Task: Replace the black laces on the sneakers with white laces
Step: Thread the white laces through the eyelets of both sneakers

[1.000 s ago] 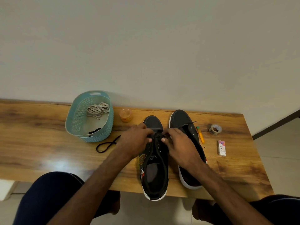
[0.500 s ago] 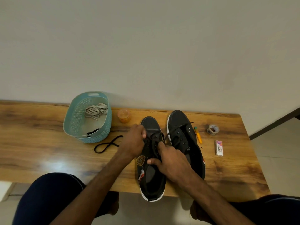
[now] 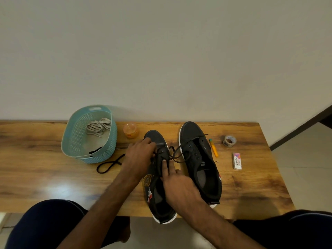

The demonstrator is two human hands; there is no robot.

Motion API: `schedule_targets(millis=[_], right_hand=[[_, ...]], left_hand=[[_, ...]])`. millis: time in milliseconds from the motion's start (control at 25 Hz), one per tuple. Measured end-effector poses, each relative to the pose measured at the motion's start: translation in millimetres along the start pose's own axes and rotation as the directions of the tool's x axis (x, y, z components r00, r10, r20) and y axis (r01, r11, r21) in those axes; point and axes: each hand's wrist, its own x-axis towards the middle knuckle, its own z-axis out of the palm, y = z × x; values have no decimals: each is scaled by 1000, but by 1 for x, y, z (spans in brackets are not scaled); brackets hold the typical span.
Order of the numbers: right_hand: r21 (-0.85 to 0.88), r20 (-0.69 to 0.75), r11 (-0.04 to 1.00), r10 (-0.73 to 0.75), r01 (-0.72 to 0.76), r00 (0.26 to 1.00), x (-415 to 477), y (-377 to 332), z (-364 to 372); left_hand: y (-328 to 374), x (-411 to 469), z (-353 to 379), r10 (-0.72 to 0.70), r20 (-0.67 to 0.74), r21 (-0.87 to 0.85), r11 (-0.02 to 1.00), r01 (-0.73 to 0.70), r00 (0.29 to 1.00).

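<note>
One sneaker [image 3: 156, 137]: left hand [image 3: 139, 157] grip clamps black lace [image 3: 171, 150]; right hand [image 3: 179, 187], slid heelward, presses open-fingered.

Left sneaker [image 3: 154, 137]: black, white sole, upright, heel overhanging table [image 3: 36, 159] edge.
Right sneaker [image 3: 199, 159]: alongside, its black lace slack and trailing.
Loose black lace [image 3: 109, 165]: looped on table beside basket [image 3: 71, 141].
White laces [image 3: 98, 126]: bundled inside basket.

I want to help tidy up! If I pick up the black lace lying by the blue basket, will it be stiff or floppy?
Probably floppy: the black lace lies in a loose, crossed loop on the wooden table, so it should dangle from your fingers. It looks thin, so likely very light. Lying flat like that, it shouldn't roll away.
</note>
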Motion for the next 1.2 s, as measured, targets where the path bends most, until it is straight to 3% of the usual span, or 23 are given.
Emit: schedule_targets(millis=[40, 120, 160, 200, 240, 280, 320, 400, 440, 520, 600, 760, 840, 960, 1040, 1120, 1200], right_hand=[[-1, 22, 1000, 12, -12, 1000, -1, -1, 1], [-13, 29, 999, 50, -49, 998, 0, -2, 1], [-31, 29, 997, 69, -69, 997, 0, -3, 1], [-56, 30, 995, 88, -86, 996, 1, -3, 2], [-91, 35, 991, 102, -99, 994, 1, -3, 3], [-129, 36, 986, 112, -106, 993, 2, -3, 5], [-171, 23, 979, 112, -107, 993, 3, -2, 7], [-274, -11, 956, 103, -102, 995, 3, 2, 6], [-312, -5, 944, 114, -110, 994, 3, 7, 4], [-257, 57, 952, 184, -164, 981, 3, 18, 2], [-148, 137, 964, 241, -221, 961, 4, 24, 4], [-78, 41, 971, 229, -225, 973, 3, 23, 13], [-5, -26, 973, 232, -233, 972, 4, 26, 17], [87, -52, 959, 274, -269, 960, 7, 33, 16], [106, -28, 953, 287, -283, 958, 11, 36, 17], [86, 3, 956, 280, -279, 960, 14, 37, 18], [71, 19, 960, 270, -271, 963, 15, 38, 18]], left_hand=[[-1, -1, 0, -2, -42, 14, 1000, 2, 999], [-6, -3, 1, -180, -115, -151, 975, 162, 977], [-11, 0, 0, -357, -92, -373, 878, 300, 930], [-18, 5, -3, -527, 9, -618, 665, 419, 850], [-24, 7, -5, -610, 134, -762, 440, 475, 781], [-29, 6, -6, -625, 219, -780, 349, 519, 749], [-30, 7, -5, -595, 187, -728, 450, 517, 782], [-18, 1, -1, -325, 112, -356, 869, 343, 939], [-8, -2, 3, -191, 127, -213, 953, 215, 973], [7, -3, 12, -101, 152, -217, 967, 133, 983], [11, -1, 12, -159, 102, -372, 909, 186, 982], [10, 4, 9, -188, 86, -490, 847, 206, 978], [-5, 8, -4, -317, 57, -547, 783, 295, 947], [-50, 12, -27, -568, -92, -522, 727, 446, 818], [-56, 9, -31, -495, -78, -375, 819, 435, 865], [-32, 7, -20, -243, 17, -281, 930, 238, 970], [-6, 6, -8, -28, 132, -143, 989, 47, 991]])
